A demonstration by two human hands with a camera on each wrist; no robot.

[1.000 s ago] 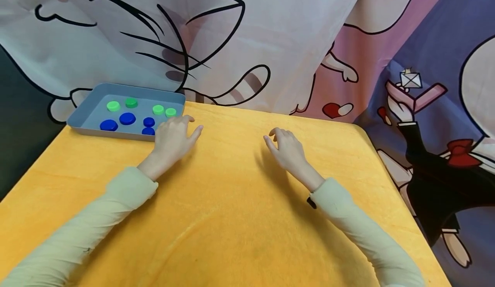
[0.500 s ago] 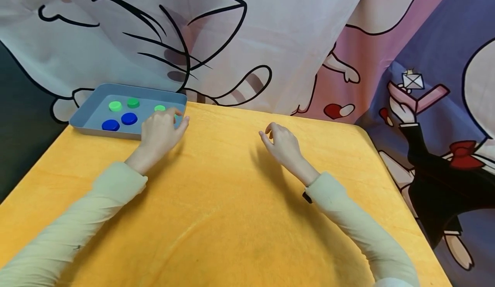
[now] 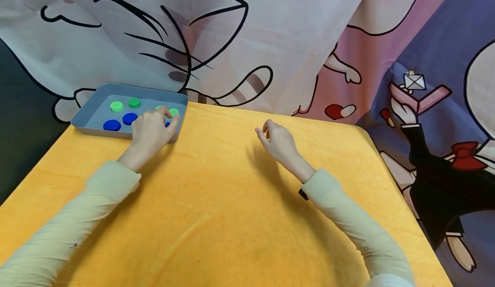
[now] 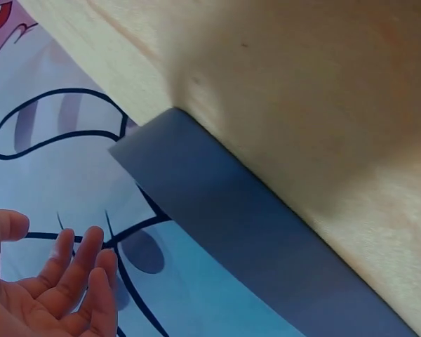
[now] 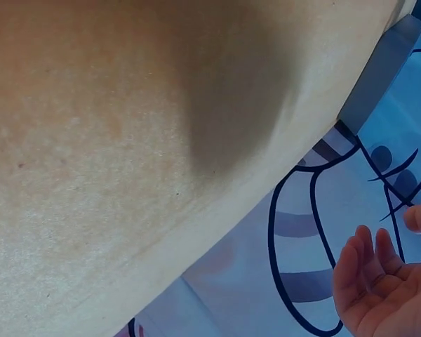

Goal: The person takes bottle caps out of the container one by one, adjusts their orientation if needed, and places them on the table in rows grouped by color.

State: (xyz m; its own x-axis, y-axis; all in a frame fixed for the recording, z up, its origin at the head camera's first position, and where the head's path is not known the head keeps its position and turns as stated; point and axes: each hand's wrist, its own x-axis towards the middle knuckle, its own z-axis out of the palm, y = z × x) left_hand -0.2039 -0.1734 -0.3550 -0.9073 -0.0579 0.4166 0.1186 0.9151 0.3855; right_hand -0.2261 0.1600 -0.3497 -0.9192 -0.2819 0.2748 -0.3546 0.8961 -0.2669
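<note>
At the back left of the table stands a shallow grey-blue tray (image 3: pixel 89 131) with green and blue discs in it. My left hand (image 3: pixel 148 128) hovers over its right part, fingers loosely bent, and hides some discs. That hand (image 4: pixel 56 291) holds nothing in the left wrist view. Left of it lie a light green disc (image 3: pixel 117 106), a darker green disc (image 3: pixel 134 102) and two large blue discs, one in front (image 3: pixel 112 125). Beyond the fingers shows another light green disc (image 3: pixel 174 112). My right hand (image 3: pixel 280 141) hangs above the table, fingers loosely bent around nothing.
The yellow table (image 3: pixel 232 209) reaches to a cartoon-printed cloth (image 3: pixel 294 29) behind it. A dark object (image 3: pixel 303 194) shows at the right cuff. The tray's grey side wall (image 4: pixel 231 210) fills part of the left wrist view.
My left hand has moved left over the tray, covering different discs and uncovering the light green one at the right. The right hand has drifted slightly left and away from me.
</note>
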